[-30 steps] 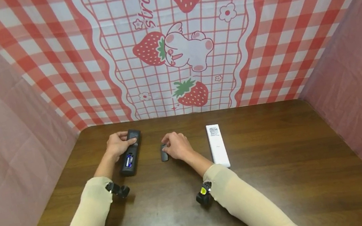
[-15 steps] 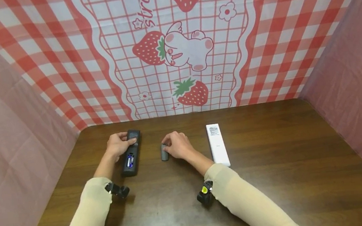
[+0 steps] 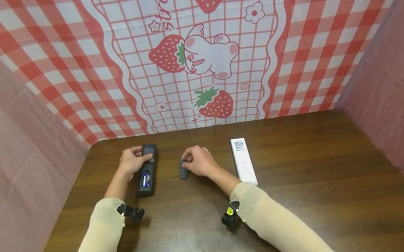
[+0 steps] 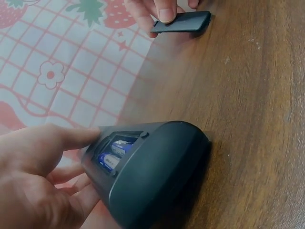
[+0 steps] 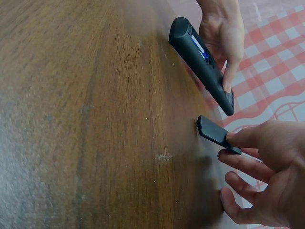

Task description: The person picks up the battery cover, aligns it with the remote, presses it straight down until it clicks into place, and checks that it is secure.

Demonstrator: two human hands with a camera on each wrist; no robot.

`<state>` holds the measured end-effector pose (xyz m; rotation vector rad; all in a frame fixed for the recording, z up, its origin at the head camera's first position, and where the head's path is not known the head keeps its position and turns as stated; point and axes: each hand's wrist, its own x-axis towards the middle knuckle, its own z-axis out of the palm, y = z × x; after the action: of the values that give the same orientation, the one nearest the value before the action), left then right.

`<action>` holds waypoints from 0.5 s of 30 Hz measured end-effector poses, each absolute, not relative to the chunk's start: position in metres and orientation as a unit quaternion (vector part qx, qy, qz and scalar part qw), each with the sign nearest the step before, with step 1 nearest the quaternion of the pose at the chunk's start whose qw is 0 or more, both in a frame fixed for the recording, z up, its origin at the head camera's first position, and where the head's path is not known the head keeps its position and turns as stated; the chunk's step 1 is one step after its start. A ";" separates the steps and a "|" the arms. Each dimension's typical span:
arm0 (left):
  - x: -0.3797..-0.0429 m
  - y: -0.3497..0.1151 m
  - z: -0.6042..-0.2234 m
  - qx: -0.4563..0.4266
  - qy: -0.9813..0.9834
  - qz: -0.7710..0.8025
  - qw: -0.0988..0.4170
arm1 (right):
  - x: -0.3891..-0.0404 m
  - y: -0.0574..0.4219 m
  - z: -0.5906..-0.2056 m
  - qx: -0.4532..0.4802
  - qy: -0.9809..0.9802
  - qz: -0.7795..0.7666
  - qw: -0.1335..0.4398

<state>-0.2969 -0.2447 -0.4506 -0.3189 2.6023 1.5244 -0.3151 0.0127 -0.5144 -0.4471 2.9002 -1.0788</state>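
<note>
My left hand (image 3: 131,161) grips a black remote control (image 3: 149,167) by its far half, thumb across the back. The remote's battery compartment is uncovered, and two blue-and-silver batteries (image 4: 116,153) lie side by side in it. To the right, my right hand (image 3: 199,160) pinches the far end of a small dark battery cover (image 3: 183,171) between thumb and fingers. In the right wrist view the cover (image 5: 214,132) is tilted, its free end pointing away from the palm. A gap of bare wood separates the cover from the remote.
A white remote control (image 3: 243,161) with a printed label lies on the brown wooden table (image 3: 329,190), right of my right hand. A strawberry-print checked cloth (image 3: 192,50) hangs along the back edge. Pink cloth walls (image 3: 14,125) stand at both sides.
The cover has tilted slightly in the right hand's fingers, and that hand has shifted a little right. The left hand keeps hold of the black remote in nearly the same spot.
</note>
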 end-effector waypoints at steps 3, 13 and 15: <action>-0.297 -0.245 -0.451 -0.103 0.854 0.507 0.054 | -0.316 0.013 -0.515 -0.147 0.928 -0.343 0.008; -0.295 -0.246 -0.450 -0.102 0.848 0.518 0.051 | -0.317 0.014 -0.517 -0.163 0.927 -0.339 -0.005; -0.294 -0.246 -0.450 -0.103 0.846 0.521 0.051 | -0.318 0.014 -0.518 -0.168 0.925 -0.341 -0.007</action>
<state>-0.2942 -0.2461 -0.4498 -0.3139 2.5747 1.5851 -0.3177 0.0140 -0.5178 -0.5295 2.9202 -1.0749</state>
